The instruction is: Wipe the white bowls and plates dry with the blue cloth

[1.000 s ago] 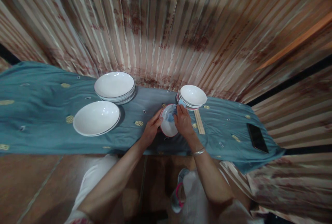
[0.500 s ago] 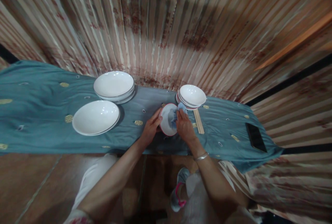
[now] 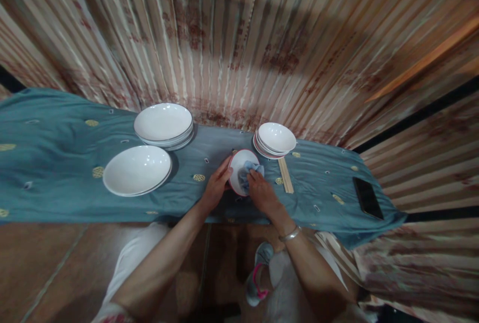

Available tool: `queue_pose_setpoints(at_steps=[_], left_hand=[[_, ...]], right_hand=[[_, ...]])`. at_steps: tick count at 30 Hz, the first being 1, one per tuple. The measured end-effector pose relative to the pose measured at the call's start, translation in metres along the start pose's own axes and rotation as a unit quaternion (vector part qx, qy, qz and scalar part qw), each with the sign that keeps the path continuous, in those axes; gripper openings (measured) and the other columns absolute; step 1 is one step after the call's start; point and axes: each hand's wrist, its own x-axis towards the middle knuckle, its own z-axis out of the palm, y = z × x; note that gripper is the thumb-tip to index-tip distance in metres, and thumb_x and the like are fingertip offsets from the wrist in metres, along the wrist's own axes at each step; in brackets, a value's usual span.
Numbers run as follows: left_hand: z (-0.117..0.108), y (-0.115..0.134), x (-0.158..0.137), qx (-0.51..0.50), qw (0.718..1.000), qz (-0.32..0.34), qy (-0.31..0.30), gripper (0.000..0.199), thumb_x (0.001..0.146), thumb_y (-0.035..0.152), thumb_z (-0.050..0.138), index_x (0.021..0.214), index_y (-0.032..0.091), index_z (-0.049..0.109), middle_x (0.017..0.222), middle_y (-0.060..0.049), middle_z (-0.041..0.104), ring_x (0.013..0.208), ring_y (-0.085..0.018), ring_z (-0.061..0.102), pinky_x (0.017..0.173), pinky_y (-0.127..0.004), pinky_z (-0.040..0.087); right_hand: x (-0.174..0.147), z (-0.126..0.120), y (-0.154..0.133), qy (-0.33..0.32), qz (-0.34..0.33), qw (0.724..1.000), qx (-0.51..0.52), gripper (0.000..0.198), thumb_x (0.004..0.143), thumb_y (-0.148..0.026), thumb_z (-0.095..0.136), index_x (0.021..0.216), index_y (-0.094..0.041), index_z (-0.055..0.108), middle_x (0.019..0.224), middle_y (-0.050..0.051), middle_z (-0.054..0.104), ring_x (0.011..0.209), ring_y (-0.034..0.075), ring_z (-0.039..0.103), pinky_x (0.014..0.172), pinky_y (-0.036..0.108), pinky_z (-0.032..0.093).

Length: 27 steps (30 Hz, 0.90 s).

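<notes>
My left hand is closed on the left rim of a small white bowl with a red edge, tilted up with its inside facing me. A bunched blue cloth lies against the inside of the bowl, pinched in the fingers of my right hand. Right behind the bowl stands a stack of small white bowls, some with red rims. A bundle of wooden chopsticks lies on the table to the right of my right hand.
On the left, a stack of white plates stands behind a pair of large white bowls. A black phone lies near the right end of the table. Teal patterned cloth covers the table, with a pleated curtain behind.
My right hand has moved the blue cloth down and left, from the bowl's right rim to its inside. My left hand keeps its hold on the bowl.
</notes>
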Motion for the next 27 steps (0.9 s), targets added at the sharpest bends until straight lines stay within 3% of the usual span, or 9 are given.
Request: queue_pose_setpoints(at_steps=[5, 12, 15, 20, 27], left_hand=[[-0.001, 0.0, 0.0, 0.005, 1.0, -0.001, -0.006, 0.063, 0.083, 0.042, 0.071, 0.142, 0.025, 0.06, 0.144, -0.006, 0.062, 0.118, -0.029, 0.064, 0.078, -0.033, 0.062], [-0.004, 0.001, 0.001, -0.002, 1.0, -0.009, 0.0, 0.064, 0.082, 0.042, 0.072, 0.142, 0.025, 0.06, 0.146, -0.006, 0.06, 0.113, -0.026, 0.065, 0.074, -0.028, 0.061], [-0.005, 0.002, 0.001, -0.019, 1.0, -0.021, 0.012, 0.062, 0.082, 0.041, 0.074, 0.141, 0.025, 0.061, 0.144, -0.008, 0.061, 0.11, -0.025, 0.067, 0.071, -0.026, 0.06], [-0.007, 0.003, 0.003, -0.036, 0.998, -0.038, 0.03, 0.058, 0.081, 0.036, 0.075, 0.137, 0.026, 0.064, 0.143, -0.008, 0.061, 0.108, -0.022, 0.068, 0.069, -0.024, 0.059], [-0.008, 0.003, 0.004, -0.042, 0.998, -0.047, 0.026, 0.059, 0.084, 0.034, 0.072, 0.142, 0.028, 0.06, 0.152, -0.007, 0.053, 0.122, -0.025, 0.062, 0.08, -0.029, 0.061]], right_hand=[[-0.002, 0.008, -0.001, 0.007, -0.02, 0.996, 0.09, 0.044, 0.091, -0.003, 0.045, 0.13, -0.006, 0.065, 0.139, 0.023, 0.062, 0.132, 0.027, 0.059, 0.113, 0.045, 0.048], [0.009, 0.002, -0.011, 0.019, -0.049, 0.97, 0.237, 0.044, 0.088, -0.006, 0.051, 0.128, -0.016, 0.065, 0.137, 0.016, 0.064, 0.128, 0.023, 0.061, 0.111, 0.042, 0.049], [0.017, -0.004, -0.021, 0.051, -0.043, 0.959, 0.277, 0.039, 0.086, -0.005, 0.052, 0.122, -0.017, 0.065, 0.125, 0.014, 0.069, 0.119, 0.023, 0.065, 0.106, 0.04, 0.051], [0.033, -0.007, -0.034, 0.084, -0.033, 0.953, 0.291, 0.032, 0.086, -0.005, 0.05, 0.111, -0.018, 0.065, 0.112, 0.011, 0.069, 0.107, 0.022, 0.066, 0.097, 0.037, 0.054], [0.053, -0.002, -0.036, 0.125, -0.028, 0.959, 0.253, 0.035, 0.089, -0.006, 0.05, 0.12, -0.016, 0.063, 0.127, 0.016, 0.065, 0.121, 0.024, 0.062, 0.107, 0.039, 0.051]])
